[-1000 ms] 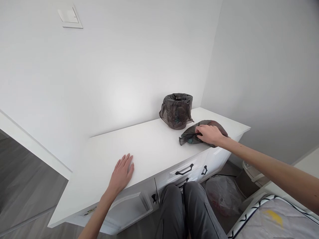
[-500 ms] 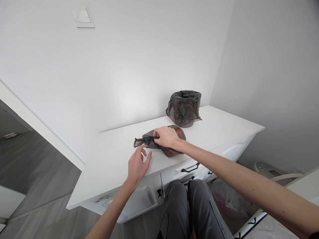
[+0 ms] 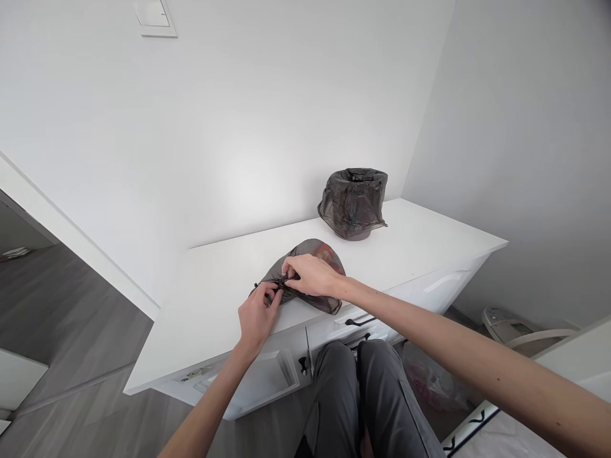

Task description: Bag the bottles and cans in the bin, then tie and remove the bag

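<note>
A filled dark plastic bag lies on the white desk top near its front edge. My right hand rests on the bag and pinches its gathered neck. My left hand is just to the left, fingers closed on the bag's twisted end. Reddish contents show through the thin plastic.
A small bin lined with a dark bag stands at the back right of the desk. Drawers with black handles sit under the top. My legs are under the desk, beside a clear bag on the floor. A wall switch is above.
My right hand dragged the dark bag from the desk's right side to the middle front. My left hand lifted off the desk top and closed on the bag's neck.
</note>
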Tool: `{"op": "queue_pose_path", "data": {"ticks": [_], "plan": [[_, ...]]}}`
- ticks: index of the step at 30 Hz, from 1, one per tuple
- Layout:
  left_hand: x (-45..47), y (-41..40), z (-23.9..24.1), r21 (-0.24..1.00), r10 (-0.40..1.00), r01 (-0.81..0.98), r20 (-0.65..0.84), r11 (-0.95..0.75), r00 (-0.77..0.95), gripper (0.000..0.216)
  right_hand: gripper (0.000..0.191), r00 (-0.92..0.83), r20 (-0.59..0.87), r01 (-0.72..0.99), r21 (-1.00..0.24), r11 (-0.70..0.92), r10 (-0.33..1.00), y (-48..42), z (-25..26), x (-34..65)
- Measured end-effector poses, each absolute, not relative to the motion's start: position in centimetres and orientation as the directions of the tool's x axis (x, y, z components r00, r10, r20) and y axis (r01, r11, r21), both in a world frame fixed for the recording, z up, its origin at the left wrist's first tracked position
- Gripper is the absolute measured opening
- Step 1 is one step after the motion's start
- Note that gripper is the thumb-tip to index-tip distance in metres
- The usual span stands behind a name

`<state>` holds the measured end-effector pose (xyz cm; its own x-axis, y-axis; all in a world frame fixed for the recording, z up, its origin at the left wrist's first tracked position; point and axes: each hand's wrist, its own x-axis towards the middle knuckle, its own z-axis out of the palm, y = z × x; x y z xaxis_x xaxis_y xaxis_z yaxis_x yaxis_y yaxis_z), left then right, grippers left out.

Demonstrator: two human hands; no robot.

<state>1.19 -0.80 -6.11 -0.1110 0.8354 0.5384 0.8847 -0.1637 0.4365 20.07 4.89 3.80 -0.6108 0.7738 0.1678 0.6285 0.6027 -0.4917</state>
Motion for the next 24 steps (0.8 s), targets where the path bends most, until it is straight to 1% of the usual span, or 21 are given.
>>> {"op": "queue_pose_path", "data": {"ticks": [6, 11, 16, 19, 24], "plan": [[0.9, -1.0, -6.7, 0.39, 0.762, 0.899, 0.639, -0.201, -0.106, 0.023, 0.014, -0.537, 0.158, 0.668, -0.52, 0.532, 0.829, 5.7, 4.2, 20.8], [0.3, -1.2, -7.0, 0.376, 0.724, 0.897, 0.683, -0.231, -0.1, 0.027, 0.013, -0.496, 0.219, 0.643, -0.557, 0.525, 0.84, 5.7, 4.5, 21.4], [-0.5, -1.3, -7.0, 0.387, 0.719, 0.898, 0.684, -0.211, -0.126, 0.029, 0.011, -0.455, 0.266, 0.608, -0.604, 0.515, 0.85, 5.7, 5.3, 22.4], [-0.8, -1.3, -6.8, 0.403, 0.718, 0.894, 0.681, -0.197, -0.148, 0.03, 0.009, -0.394, 0.314, 0.589, -0.635, 0.5, 0.864, 6.0, 5.5, 23.2], [-1.3, -1.2, -6.7, 0.485, 0.714, 0.848, 0.671, -0.216, -0.202, 0.03, 0.007, -0.266, 0.383, 0.575, -0.674, 0.464, 0.885, 7.0, 5.0, 24.3]]}}
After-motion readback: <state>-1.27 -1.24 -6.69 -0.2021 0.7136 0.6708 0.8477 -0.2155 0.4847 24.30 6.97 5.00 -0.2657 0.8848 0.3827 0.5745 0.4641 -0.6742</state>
